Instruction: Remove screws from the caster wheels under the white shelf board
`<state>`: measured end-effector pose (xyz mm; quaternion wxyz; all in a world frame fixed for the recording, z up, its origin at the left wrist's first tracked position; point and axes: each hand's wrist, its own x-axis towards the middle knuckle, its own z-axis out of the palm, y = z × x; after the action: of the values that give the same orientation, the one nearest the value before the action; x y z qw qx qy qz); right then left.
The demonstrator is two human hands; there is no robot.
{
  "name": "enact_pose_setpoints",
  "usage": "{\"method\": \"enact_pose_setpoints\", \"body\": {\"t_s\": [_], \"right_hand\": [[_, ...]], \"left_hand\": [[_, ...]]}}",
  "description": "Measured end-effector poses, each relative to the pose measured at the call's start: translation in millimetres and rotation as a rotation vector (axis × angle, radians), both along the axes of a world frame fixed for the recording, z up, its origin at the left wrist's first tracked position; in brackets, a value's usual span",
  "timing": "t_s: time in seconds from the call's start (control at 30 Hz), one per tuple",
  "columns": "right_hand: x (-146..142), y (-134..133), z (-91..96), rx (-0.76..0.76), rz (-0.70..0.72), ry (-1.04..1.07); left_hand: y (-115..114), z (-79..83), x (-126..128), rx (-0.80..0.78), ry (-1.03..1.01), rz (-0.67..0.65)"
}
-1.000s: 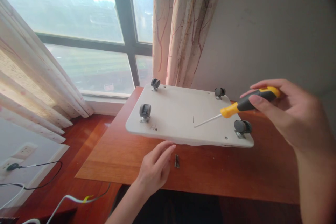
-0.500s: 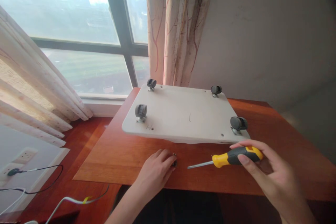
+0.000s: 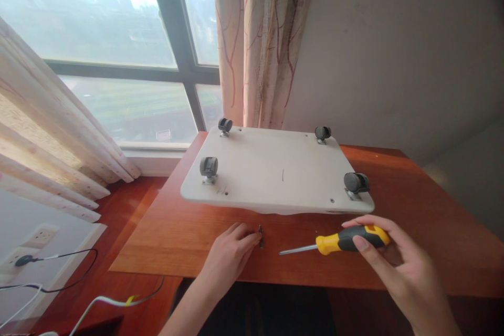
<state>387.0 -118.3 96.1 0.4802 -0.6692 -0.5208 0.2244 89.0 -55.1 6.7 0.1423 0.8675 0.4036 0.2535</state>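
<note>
While our right hand [image 3: 403,257] is wrapped around the yellow and black handle of the screwdriver [image 3: 350,240], its shaft points left over the near part of the table [image 3: 157,244], with the tip just right of a small dark screw [image 3: 261,237]. Our left hand [image 3: 232,247], palm down, has its fingertips at that screw; we cannot tell whether they have closed on it. Our two hands are apart. Just beyond them lies the white board [image 3: 268,163], with a dark caster [image 3: 208,166] standing up near each of its four corners. Beneath it we see the reddish-brown tabletop, its wood grain faintly showing. At far left, daylight enters through the window [image 3: 114,26]; a patterned curtain [image 3: 271,37] hangs behind the board and another at left. A grey wall [image 3: 386,52] fills the far right. Down at left, we see the red wooden floor [image 3: 137,197], a socket [image 3: 42,236] with a black plug [image 3: 24,260], and a white cable [image 3: 94,301] bearing a yellow tag.
</note>
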Motion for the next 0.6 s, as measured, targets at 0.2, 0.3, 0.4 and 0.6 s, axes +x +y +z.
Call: {"method": "enact_pose_setpoints", "body": {"t_s": [0.2,0.3,0.4,0.6], "right_hand": [[-1,0,-5.8,0.000,0.032,-0.001],[-2,-1,-6.4,0.001,0.035,-0.012],[-3,-1,-5.3,0.003,0.023,-0.019],[-4,-3,-6.2,-0.018,0.019,0.001]], "left_hand": [[3,-4.4,-1,0.002,-0.160,0.049],[1,-1.9,-2,-0.047,-0.332,0.085],[-3,10.2,-7,-0.149,-0.557,0.160],[7,54.5,-27,-0.169,-0.747,0.327]]}}
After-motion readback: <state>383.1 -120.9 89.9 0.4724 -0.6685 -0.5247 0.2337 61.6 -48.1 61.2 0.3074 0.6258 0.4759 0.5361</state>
